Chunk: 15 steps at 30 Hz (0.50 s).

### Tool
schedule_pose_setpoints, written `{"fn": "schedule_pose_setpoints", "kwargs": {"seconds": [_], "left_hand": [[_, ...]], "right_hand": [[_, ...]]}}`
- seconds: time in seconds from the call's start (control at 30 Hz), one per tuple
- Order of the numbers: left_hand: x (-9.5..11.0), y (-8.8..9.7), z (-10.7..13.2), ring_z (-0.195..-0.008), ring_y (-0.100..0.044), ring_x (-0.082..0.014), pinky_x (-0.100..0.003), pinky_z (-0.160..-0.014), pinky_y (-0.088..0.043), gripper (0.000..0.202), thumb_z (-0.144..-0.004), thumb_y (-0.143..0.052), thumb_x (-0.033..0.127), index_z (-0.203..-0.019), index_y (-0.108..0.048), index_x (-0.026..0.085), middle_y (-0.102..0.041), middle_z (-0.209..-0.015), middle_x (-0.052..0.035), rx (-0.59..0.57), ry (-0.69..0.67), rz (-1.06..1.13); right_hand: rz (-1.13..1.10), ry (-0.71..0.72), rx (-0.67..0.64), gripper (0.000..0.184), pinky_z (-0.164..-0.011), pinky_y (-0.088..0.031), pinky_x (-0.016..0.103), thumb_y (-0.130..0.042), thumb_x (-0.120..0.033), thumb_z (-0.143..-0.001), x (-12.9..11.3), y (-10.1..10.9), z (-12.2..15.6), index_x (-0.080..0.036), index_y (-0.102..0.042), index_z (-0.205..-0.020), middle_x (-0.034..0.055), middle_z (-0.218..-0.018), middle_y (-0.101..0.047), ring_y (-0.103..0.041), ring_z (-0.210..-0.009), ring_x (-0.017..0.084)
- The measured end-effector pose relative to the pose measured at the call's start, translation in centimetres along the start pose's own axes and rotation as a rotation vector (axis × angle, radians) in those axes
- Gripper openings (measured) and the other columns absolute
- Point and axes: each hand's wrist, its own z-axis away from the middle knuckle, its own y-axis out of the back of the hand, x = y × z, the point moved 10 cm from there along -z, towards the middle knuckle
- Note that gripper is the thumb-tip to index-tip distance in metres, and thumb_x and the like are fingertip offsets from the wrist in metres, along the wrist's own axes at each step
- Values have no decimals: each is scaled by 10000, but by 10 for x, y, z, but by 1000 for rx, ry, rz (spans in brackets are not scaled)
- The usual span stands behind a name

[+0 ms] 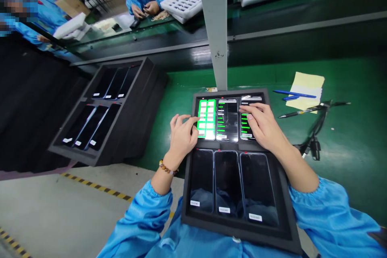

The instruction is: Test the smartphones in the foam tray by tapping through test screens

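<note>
A black tray (187, 193) in front of me holds two rows of three phones. The far row is lit: a left phone (207, 119) with a bright green grid, a middle phone (227, 120) and a right phone (247, 100) with green text lines. The near row's phones (227, 181) are dark. My left hand (180, 137) rests at the tray's left edge, fingers loosely curled, a fingertip touching the green-grid phone. My right hand (261, 125) lies flat with spread fingers on the right lit phone. Neither hand holds anything.
A second black tray (139, 88) of dark phones stands to the left. A grey post (215, 28) rises behind my tray. Two blue pens (294, 95), a yellow notepad (306, 88) and black cables (314, 137) lie right. Other people in blue work behind, beside white trays (184, 3).
</note>
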Motion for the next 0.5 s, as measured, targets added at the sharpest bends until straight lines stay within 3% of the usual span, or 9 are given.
{"fn": "schedule_pose_setpoints", "kwargs": {"seconds": [0.1, 0.2, 0.27, 0.5], "left_hand": [[10, -4, -3, -1291, -649, -320, -613, -1285, -283, 376, -985, -511, 146, -1285, -712, 250, -819, -1132, -51, 2, -12, 6], [34, -18, -9, -1323, -634, -311, -588, -1305, -293, 419, -968, -539, 182, -1358, -682, 241, -812, -1209, -54, -87, -114, 74], [40, -22, -12, -1344, -623, -306, -585, -1319, -283, 427, -971, -533, 195, -1369, -678, 251, -804, -1248, -51, -121, -144, 89], [7, -4, -12, -1272, -643, -329, -647, -1283, -283, 362, -989, -506, 166, -1278, -704, 255, -813, -1133, -61, 25, 18, 1]], "right_hand": [[3, 4, -2, 456, -1204, -431, 637, -385, -334, -1131, -1, 0, 0, -257, -598, -1526, 60, -1369, -770, -493, -1401, 340], [1, 3, 6, 457, -1198, -433, 641, -387, -337, -1128, 0, 0, 0, -263, -603, -1524, 62, -1360, -772, -502, -1390, 345], [-4, 2, 10, 461, -1194, -438, 641, -386, -334, -1125, 0, 1, 0, -264, -606, -1524, 65, -1360, -771, -507, -1390, 345], [9, 12, -8, 477, -1180, -441, 667, -372, -314, -1119, -1, -2, 0, -276, -597, -1539, 65, -1360, -772, -513, -1396, 356]]}}
